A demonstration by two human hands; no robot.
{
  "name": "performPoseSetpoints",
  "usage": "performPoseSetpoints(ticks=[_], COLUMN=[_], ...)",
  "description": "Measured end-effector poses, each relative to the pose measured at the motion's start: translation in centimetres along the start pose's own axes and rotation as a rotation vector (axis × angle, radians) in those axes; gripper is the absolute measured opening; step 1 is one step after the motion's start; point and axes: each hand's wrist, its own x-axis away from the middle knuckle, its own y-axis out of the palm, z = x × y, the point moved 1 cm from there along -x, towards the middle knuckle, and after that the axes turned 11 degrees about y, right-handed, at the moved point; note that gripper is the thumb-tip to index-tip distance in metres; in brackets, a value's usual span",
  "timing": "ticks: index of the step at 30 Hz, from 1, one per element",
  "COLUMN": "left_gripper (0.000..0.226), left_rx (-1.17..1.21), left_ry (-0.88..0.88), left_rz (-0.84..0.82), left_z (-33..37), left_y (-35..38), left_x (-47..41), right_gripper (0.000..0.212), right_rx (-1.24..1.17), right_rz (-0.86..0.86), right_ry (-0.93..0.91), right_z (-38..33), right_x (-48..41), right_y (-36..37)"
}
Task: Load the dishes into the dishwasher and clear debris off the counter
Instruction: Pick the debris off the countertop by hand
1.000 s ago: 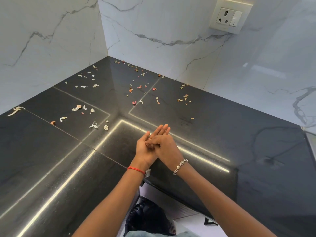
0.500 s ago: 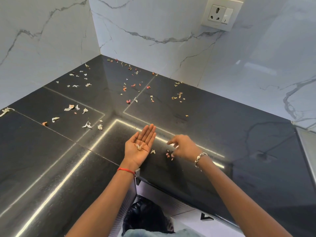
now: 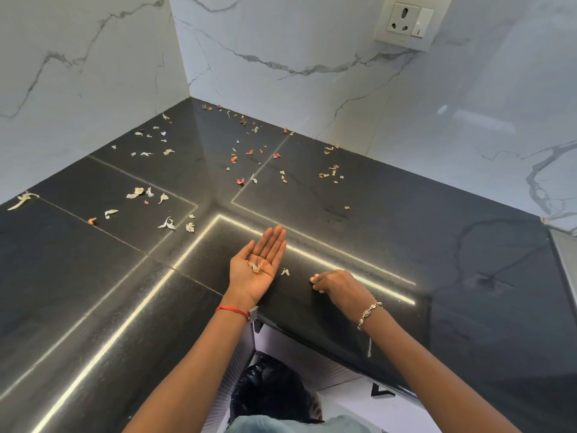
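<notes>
The black stone counter (image 3: 421, 232) fills a corner between marble walls. Several dry petal and peel scraps (image 3: 167, 225) lie scattered over its back and left parts, with red bits (image 3: 240, 181) nearer the corner. My left hand (image 3: 254, 270) rests palm up near the front edge, fingers straight, with a few pale scraps (image 3: 256, 267) lying in the palm. One white scrap (image 3: 284, 271) lies on the counter just right of it. My right hand (image 3: 334, 284) is palm down farther right, fingertips bunched and curled onto the counter; what they pinch is hidden.
A bin lined with a black bag (image 3: 268, 392) stands on the floor below the counter's inner front edge. A wall socket (image 3: 406, 21) sits high on the back wall. A bright light strip reflects across the counter near my hands.
My hands were pressed together; they have parted. The left one turned palm up with scraps in it. The right one moved right and down over the small red bits on the counter.
</notes>
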Motion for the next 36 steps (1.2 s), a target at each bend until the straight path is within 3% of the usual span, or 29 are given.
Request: performPoseSetpoints(ticks=[5, 10, 14, 17, 25, 31, 36], left_gripper=[0.049, 0.048, 0.048, 0.046, 0.047, 0.046, 0.047], left_rx=[-0.002, 0.004, 0.003, -0.009, -0.009, -0.007, -0.015], left_ry=[0.02, 0.029, 0.027, 0.035, 0.037, 0.024, 0.007], left_rz=[0.006, 0.006, 0.004, 0.011, 0.019, 0.019, 0.024], left_z=[0.6, 0.8, 1.0, 1.1, 1.7, 2.0, 1.8], left_y=[-0.1, -0.2, -0.4, -0.4, -0.9, -1.3, -1.4], left_x=[0.1, 0.3, 0.4, 0.6, 0.4, 0.3, -0.2], right_gripper=[0.033, 0.026, 0.014, 0.012, 0.027, 0.038, 0.029], right_rx=[-0.026, -0.023, -0.391, -0.541, -0.146, -0.045, 0.038], right_rz=[0.106, 0.061, 0.046, 0.06, 0.054, 0.129, 0.151], right_ry=[0.017, 0.089, 0.26, 0.194, 0.01, -0.078, -0.057], right_z=[-0.3, -0.9, -1.3, -3.1, -5.1, -5.6, -5.9], right_x=[0.2, -1.0, -2.9, -3.5, -5.0, -2.8, -2.4], right_y=[0.3, 0.5, -0.7, -1.2, 0.0, 1.3, 2.3])
